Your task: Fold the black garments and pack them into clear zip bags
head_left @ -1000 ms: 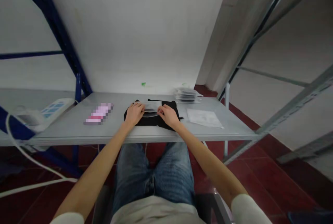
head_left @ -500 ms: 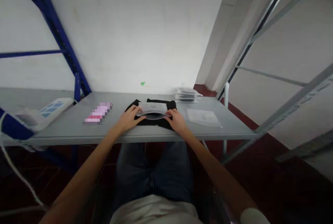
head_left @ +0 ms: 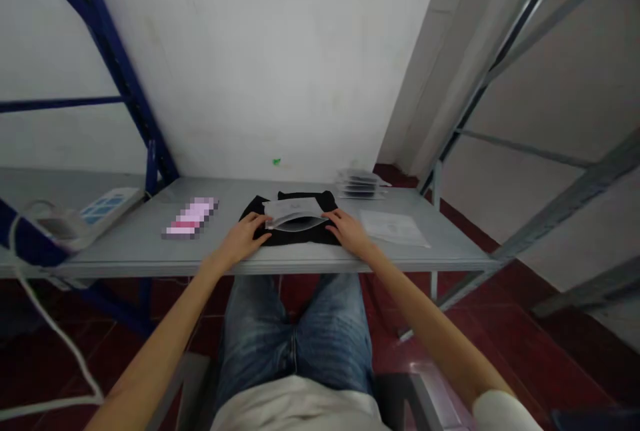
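Observation:
A folded black garment lies on the grey table in front of me. On top of it rests a clear plastic bag whose near mouth gapes open. My left hand grips the bag's left edge with its fingers curled. My right hand holds the bag's right edge, fingers pinched on the plastic. Both hands rest on the garment's near corners.
A stack of clear bags sits at the back right, a single flat bag lies to the right. A pink blurred item and a white power strip with cable lie left. Blue and grey rack frames flank the table.
Both hands have slid from the bag's middle out to its side edges and toward me, and the bag's mouth has opened over the garment.

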Demonstrator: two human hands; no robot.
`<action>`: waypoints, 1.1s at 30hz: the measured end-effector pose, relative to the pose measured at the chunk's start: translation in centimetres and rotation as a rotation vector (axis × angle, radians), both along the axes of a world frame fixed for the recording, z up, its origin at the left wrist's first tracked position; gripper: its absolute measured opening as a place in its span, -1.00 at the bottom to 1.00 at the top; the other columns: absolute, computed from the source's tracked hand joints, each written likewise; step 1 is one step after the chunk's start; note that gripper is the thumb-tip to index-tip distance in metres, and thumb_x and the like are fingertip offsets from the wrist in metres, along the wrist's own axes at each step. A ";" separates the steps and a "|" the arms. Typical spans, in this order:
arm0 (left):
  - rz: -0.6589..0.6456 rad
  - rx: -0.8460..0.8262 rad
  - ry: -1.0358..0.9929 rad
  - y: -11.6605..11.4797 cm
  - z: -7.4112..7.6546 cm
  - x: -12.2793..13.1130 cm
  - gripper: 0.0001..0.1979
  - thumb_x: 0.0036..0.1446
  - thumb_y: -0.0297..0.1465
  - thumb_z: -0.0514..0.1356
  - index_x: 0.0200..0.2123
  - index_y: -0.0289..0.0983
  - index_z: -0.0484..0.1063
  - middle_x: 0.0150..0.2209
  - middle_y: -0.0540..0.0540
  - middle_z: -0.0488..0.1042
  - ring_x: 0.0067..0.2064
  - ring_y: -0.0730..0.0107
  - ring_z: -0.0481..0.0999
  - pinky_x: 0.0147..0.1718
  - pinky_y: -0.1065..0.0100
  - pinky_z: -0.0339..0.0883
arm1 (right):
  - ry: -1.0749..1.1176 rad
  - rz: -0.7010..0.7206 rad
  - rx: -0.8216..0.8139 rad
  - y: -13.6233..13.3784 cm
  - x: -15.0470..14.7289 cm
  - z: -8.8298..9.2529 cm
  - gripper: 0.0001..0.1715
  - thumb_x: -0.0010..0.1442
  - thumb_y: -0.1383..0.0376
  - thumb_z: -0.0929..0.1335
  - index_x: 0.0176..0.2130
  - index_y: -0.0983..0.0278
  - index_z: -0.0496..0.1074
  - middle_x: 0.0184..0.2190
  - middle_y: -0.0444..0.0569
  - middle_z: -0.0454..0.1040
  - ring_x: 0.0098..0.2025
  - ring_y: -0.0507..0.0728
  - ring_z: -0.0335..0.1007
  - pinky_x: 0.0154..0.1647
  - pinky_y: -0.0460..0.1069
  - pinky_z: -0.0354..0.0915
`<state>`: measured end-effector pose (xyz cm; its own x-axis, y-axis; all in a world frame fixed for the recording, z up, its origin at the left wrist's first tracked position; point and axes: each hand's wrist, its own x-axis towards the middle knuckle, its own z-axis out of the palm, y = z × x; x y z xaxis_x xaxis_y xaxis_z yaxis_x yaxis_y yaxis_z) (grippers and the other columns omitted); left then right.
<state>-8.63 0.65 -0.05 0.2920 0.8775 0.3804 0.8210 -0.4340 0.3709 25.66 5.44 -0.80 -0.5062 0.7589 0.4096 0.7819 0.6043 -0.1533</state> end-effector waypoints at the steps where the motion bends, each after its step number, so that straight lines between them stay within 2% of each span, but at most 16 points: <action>1: -0.006 0.007 0.006 -0.1 0.1 0.0 -0.58 0.27 -0.20 0.18 0.16 -0.17 0.46 0.05 -0.20 0.51 0.01 0.05 0.53 0.09 0.02 0.42 | -0.004 0.000 0.023 -0.1 0.0 0.2 -0.58 0.43 0.32 0.33 0.23 0.17 0.40 0.12 0.09 0.45 0.10 0.25 0.44 0.08 0.10 0.41; 5: 0.037 0.120 0.056 -0.3 0.4 0.5 -0.71 0.28 -0.29 0.17 0.04 -0.16 0.52 -0.06 -0.17 0.56 0.05 0.02 0.49 0.01 0.06 0.43 | 0.053 -0.001 0.180 -1.3 -2.3 1.0 -0.61 0.43 0.33 0.32 0.21 0.20 0.43 0.12 0.14 0.45 0.15 0.28 0.37 0.14 0.14 0.36; 7: 0.070 0.205 0.080 -0.5 0.6 0.7 -0.79 0.30 -0.31 0.16 -0.08 -0.16 0.55 -0.07 -0.18 0.55 0.04 0.03 0.49 -0.03 0.10 0.43 | 0.057 0.052 0.241 -2.0 -4.6 1.2 -0.64 0.44 0.30 0.32 0.19 0.20 0.45 0.11 0.12 0.48 0.14 0.28 0.36 0.14 0.15 0.32; 10: 0.041 0.263 0.105 -0.6 0.5 0.6 -0.82 0.33 -0.31 0.14 -0.20 -0.17 0.55 -0.13 -0.16 0.57 -0.02 0.08 0.51 -0.07 0.15 0.42 | -0.009 0.185 0.289 -2.4 -8.8 1.3 -0.69 0.45 0.24 0.35 0.15 0.18 0.47 0.08 0.08 0.51 0.13 0.27 0.35 0.12 0.16 0.27; 14: 0.039 0.271 0.101 -0.5 -0.1 -0.1 -0.80 0.37 -0.30 0.11 -0.23 -0.18 0.53 -0.17 -0.14 0.59 -0.09 0.16 0.55 -0.12 0.21 0.40 | -0.112 0.255 0.324 -1.9 -13.5 0.9 -0.77 0.48 0.21 0.32 0.02 0.22 0.51 -0.03 0.05 0.55 0.07 0.25 0.35 0.08 0.15 0.24; 18: 0.087 0.253 0.136 -0.4 -0.5 -0.6 -0.77 0.38 -0.29 0.07 -0.22 -0.18 0.52 -0.14 -0.14 0.60 -0.13 0.17 0.57 -0.20 0.26 0.37 | -0.176 0.263 0.340 -1.5 -15.0 1.0 -0.74 0.52 0.27 0.25 -0.02 0.23 0.52 -0.08 0.05 0.55 0.03 0.22 0.34 0.06 0.13 0.24; 22: 0.116 0.230 0.167 -0.6 0.2 -0.6 -0.74 0.39 -0.26 0.05 -0.22 -0.16 0.51 -0.15 -0.15 0.60 -0.14 0.12 0.56 -0.15 0.20 0.36 | -0.212 0.265 0.314 -1.3 -13.0 1.8 -0.69 0.51 0.33 0.21 0.01 0.18 0.52 -0.03 0.06 0.54 0.08 0.24 0.30 0.09 0.15 0.23; 26: 0.112 0.203 0.165 -0.8 1.1 -0.7 -0.74 0.35 -0.24 0.06 -0.27 -0.14 0.52 -0.16 -0.16 0.61 -0.02 0.03 0.54 0.06 0.05 0.31 | -0.216 0.190 0.256 -0.9 -8.1 2.5 -0.67 0.51 0.33 0.21 -0.01 0.14 0.54 -0.02 0.06 0.54 0.10 0.26 0.28 0.14 0.18 0.19; 30: 0.129 0.178 0.141 -0.9 1.6 -0.9 -0.78 0.30 -0.25 0.09 -0.33 -0.12 0.50 -0.19 -0.17 0.62 0.02 -0.02 0.51 0.13 -0.03 0.26 | -0.210 0.080 0.219 -1.0 -3.0 2.2 -0.67 0.50 0.33 0.22 -0.04 0.14 0.56 -0.03 0.06 0.56 0.08 0.25 0.31 0.15 0.15 0.17; 33: 0.131 0.147 0.164 -1.0 1.9 -0.8 -0.81 0.26 -0.23 0.12 -0.35 -0.11 0.48 -0.18 -0.15 0.63 0.02 -0.03 0.52 0.13 -0.03 0.26 | -0.157 0.013 0.161 -1.7 -0.9 1.5 -0.73 0.49 0.30 0.26 -0.08 0.17 0.57 -0.05 0.07 0.58 0.04 0.25 0.38 0.12 0.14 0.20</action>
